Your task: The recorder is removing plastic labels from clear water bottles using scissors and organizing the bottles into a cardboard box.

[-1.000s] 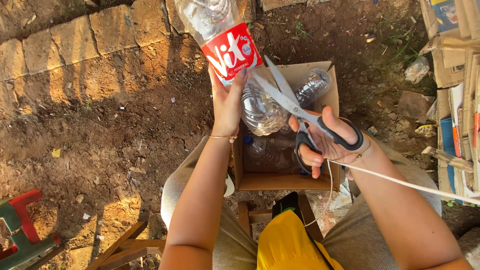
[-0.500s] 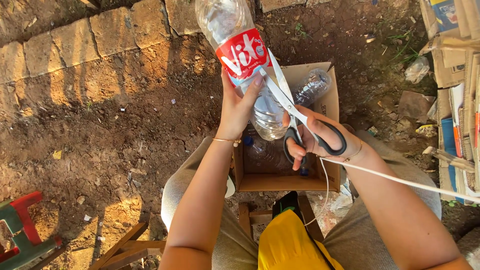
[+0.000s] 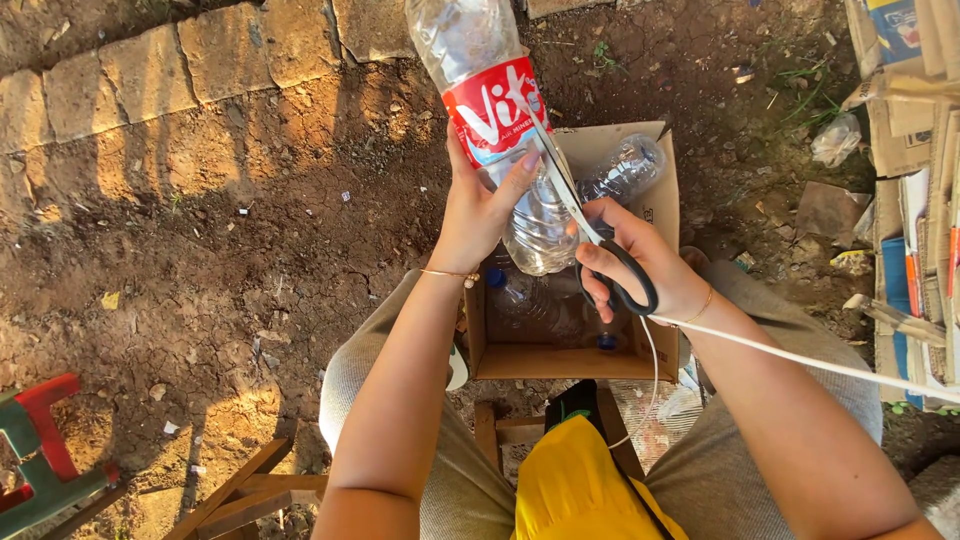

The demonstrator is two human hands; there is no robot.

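My left hand (image 3: 478, 210) grips a large clear plastic bottle (image 3: 528, 215) with a red label (image 3: 495, 110), held tilted above an open cardboard box (image 3: 655, 205). My right hand (image 3: 640, 262) holds black-handled scissors (image 3: 590, 225), fingers through the loops. The closed blades lie against the bottle at the label's lower right edge. Inside the box lie other clear plastic bottles (image 3: 625, 170), one with a blue cap (image 3: 495, 279).
Bare brown soil and a row of paving stones (image 3: 120, 85) lie to the left. Flattened cardboard is stacked (image 3: 915, 150) at the right edge. A red and green stool (image 3: 40, 450) stands bottom left; a wooden frame (image 3: 250, 485) sits by my knees. A white cord (image 3: 800, 362) crosses my right arm.
The bottle shifted slightly right and up. My right hand swung the scissors in from open blades beside the bottle to closed blades at the label's edge.
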